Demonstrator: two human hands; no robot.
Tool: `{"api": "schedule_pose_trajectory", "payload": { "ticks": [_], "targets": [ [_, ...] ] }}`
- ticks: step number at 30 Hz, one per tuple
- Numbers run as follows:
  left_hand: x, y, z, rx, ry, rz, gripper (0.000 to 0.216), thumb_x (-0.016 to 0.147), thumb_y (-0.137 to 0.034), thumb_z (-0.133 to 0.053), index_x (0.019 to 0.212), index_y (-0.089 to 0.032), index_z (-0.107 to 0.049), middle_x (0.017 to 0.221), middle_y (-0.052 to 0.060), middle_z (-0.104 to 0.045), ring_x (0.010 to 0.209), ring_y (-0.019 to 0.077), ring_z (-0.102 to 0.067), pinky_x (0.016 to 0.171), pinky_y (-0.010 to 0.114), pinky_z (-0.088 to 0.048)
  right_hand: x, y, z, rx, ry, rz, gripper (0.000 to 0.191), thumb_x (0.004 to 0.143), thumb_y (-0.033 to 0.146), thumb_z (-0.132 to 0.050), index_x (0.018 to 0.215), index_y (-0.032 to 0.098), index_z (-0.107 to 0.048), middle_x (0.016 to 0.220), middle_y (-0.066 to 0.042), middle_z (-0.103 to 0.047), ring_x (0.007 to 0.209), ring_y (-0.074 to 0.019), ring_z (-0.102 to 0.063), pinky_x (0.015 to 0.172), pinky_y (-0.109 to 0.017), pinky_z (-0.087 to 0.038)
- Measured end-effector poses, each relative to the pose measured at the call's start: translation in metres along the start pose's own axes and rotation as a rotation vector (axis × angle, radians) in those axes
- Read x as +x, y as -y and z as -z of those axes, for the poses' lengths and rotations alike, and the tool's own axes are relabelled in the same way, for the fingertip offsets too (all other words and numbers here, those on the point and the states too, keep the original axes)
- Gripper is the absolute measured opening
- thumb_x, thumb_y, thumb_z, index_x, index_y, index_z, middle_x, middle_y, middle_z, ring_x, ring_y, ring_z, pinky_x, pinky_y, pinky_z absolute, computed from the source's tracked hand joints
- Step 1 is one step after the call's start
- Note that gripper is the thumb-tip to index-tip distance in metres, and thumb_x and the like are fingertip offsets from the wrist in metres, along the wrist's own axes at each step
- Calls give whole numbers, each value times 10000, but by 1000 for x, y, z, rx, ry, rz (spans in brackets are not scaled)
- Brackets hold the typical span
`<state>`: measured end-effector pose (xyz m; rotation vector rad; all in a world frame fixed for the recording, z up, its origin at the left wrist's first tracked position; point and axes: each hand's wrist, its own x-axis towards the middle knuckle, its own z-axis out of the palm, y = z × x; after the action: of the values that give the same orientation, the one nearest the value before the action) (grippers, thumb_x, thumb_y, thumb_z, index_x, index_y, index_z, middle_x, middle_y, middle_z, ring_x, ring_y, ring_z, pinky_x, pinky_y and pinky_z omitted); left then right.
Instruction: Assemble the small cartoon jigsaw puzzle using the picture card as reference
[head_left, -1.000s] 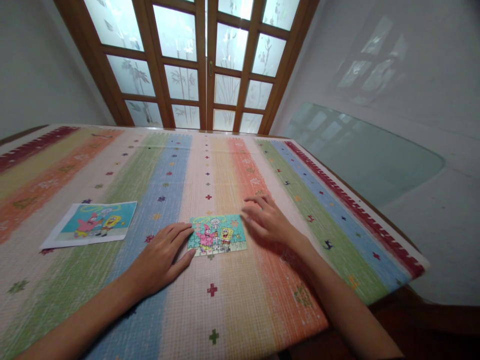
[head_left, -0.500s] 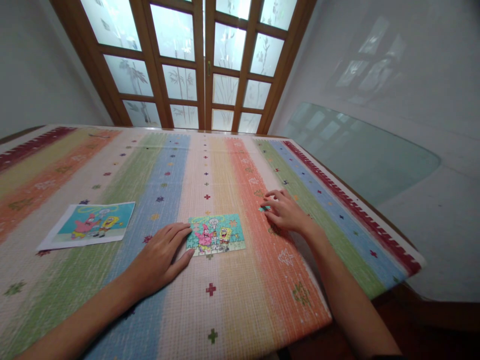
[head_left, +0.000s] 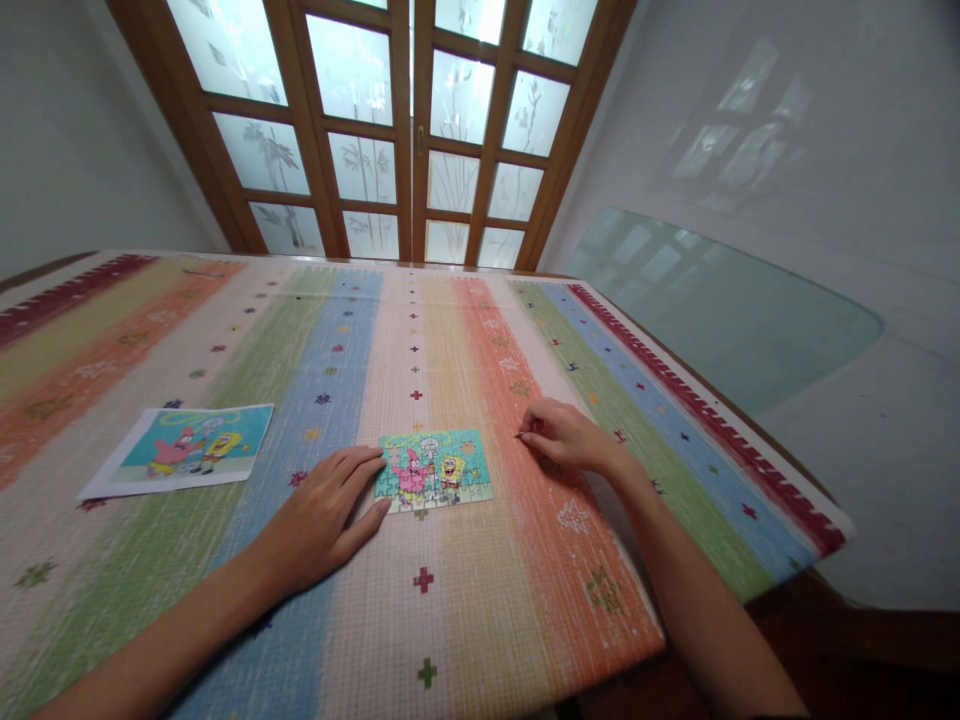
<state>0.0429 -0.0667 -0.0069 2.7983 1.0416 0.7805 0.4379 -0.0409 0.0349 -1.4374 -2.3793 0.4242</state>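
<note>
A small jigsaw puzzle (head_left: 433, 470) with cartoon figures on a teal background lies on the striped cloth in front of me. Small pale gaps show in it, one near its upper right corner. My left hand (head_left: 330, 505) rests flat at the puzzle's left edge, fingers stretched out, with the fingertips and thumb touching it. To the right of the puzzle, over the orange stripe, my right hand (head_left: 559, 435) is closed in a pinch. A puzzle piece (head_left: 519, 435) is between thumb and fingers; only its thin edge shows.
On the left lies a printed sheet (head_left: 196, 447) with the same cartoon picture. A striped tablecloth (head_left: 420, 620) covers the table, whose right front corner drops off near my right forearm. Wooden doors with frosted panes (head_left: 360, 165) stand behind the table, and a white wall is at the right.
My right hand has closed its fingers on the teal puzzle piece that lay under them and picked it up. The left hand and the puzzle have stayed in place.
</note>
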Motion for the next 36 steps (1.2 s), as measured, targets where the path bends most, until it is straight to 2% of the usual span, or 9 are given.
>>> {"api": "schedule_pose_trajectory", "payload": {
  "ticks": [3,8,11,15,18,22,25,30,36],
  "targets": [
    [0,0,1,0,-1,2,348,1042,-406,-494,1320,-205,-546,1310,117,-664,1206,295,-640,1050,489,-526,1,14,-1,147,47,-28,77,942,238,-614,890,188,-640,744,-11,-664,650,-148,-568,604,-275,-426],
    [0,0,1,14,3,-4,359,1040,-410,-495,1316,-189,-558,1315,131,-660,1206,302,-639,1043,489,-530,4,41,-12,321,73,42,78,943,236,-628,920,177,-674,733,-3,-658,629,-136,-549,582,-268,-421],
    [0,0,2,19,1,-13,366,1042,-408,-490,1322,-181,-556,1308,136,-661,1198,303,-642,1036,491,-535,7,56,-25,328,97,89,54,921,180,-646,885,186,-686,750,-3,-667,646,-135,-562,613,-271,-442],
    [1,0,2,27,6,-18,358,1048,-404,-484,1320,-182,-550,1310,141,-658,1200,303,-640,1033,495,-537,9,70,-38,285,98,156,54,925,229,-708,884,194,-712,812,-19,-686,742,-154,-598,703,-291,-482],
    [1,-1,2,16,10,-3,361,1043,-409,-490,1324,-190,-550,1320,138,-657,1209,305,-637,1036,504,-536,9,72,-41,274,78,217,95,942,282,-698,923,194,-730,884,-41,-688,823,-174,-619,772,-319,-507],
    [1,-1,1,8,2,0,360,1038,-403,-495,1310,-180,-570,1310,141,-665,1204,308,-641,1042,507,-534,7,67,-37,306,14,319,93,923,259,-676,905,196,-742,1002,-74,-709,930,-201,-643,871,-376,-520],
    [0,-1,1,0,1,9,360,1032,-402,-500,1305,-183,-586,1306,136,-671,1201,308,-644,1044,504,-535,7,65,-34,267,48,411,84,901,244,-677,895,205,-751,1047,-70,-729,946,-211,-642,927,-425,-509],
    [1,-1,1,-9,0,13,362,1028,-413,-506,1300,-193,-598,1306,125,-673,1201,305,-644,1044,500,-535,7,68,-32,168,132,401,163,868,279,-704,994,204,-776,1120,-86,-709,1004,-237,-623,951,-450,-515],
    [1,-1,1,11,-2,-1,358,1038,-404,-496,1293,-171,-592,1298,140,-670,1196,307,-643,1038,498,-537,7,74,-30,141,148,406,283,863,284,-694,1116,193,-781,1169,-108,-694,1053,-256,-615,997,-478,-495]
  ]
}}
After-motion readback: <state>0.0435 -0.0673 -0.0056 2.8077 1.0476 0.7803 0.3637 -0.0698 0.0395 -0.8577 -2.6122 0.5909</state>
